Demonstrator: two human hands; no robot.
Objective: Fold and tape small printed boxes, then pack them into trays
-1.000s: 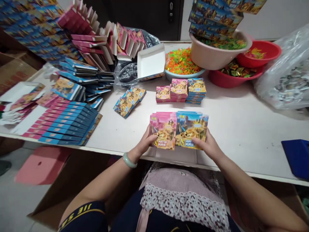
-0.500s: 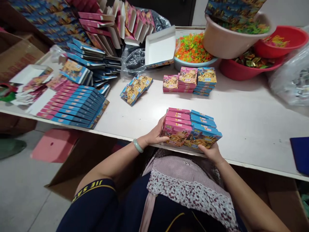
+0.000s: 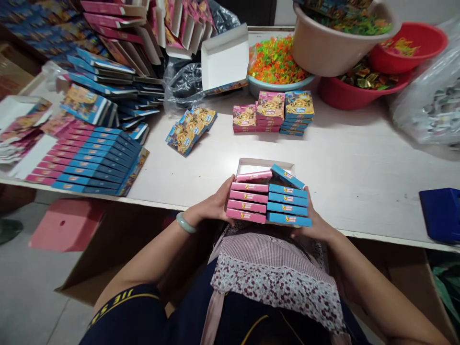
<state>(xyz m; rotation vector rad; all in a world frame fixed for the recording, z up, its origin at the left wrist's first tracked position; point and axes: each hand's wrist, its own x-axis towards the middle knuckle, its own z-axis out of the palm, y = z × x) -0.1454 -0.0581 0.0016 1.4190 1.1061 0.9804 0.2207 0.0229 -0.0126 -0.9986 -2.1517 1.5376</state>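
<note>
At the table's front edge I hold two rows of small flat boxes, standing on edge side by side. My left hand (image 3: 220,200) grips the outer side of the pink boxes (image 3: 247,206). On the other side my right hand (image 3: 313,221) clasps the blue boxes (image 3: 288,209), its thumb near their lower corner. The farthest pink and blue boxes lean out of line. Just behind them lies a shallow open carton (image 3: 266,166) with a white inside, partly covered by the boxes.
Stacks of small boxes (image 3: 270,111) stand mid-table, with three overlapping blue ones (image 3: 191,129) further left. A filled display carton (image 3: 89,158) and piled empty cartons (image 3: 118,28) occupy the left. Basins (image 3: 280,86) of colourful pieces line the back; a blue object (image 3: 441,215) sits right.
The boxes between my hands have tipped so their narrow edges face up, and the white-lined carton now shows behind them. The whole view has shifted slightly.
</note>
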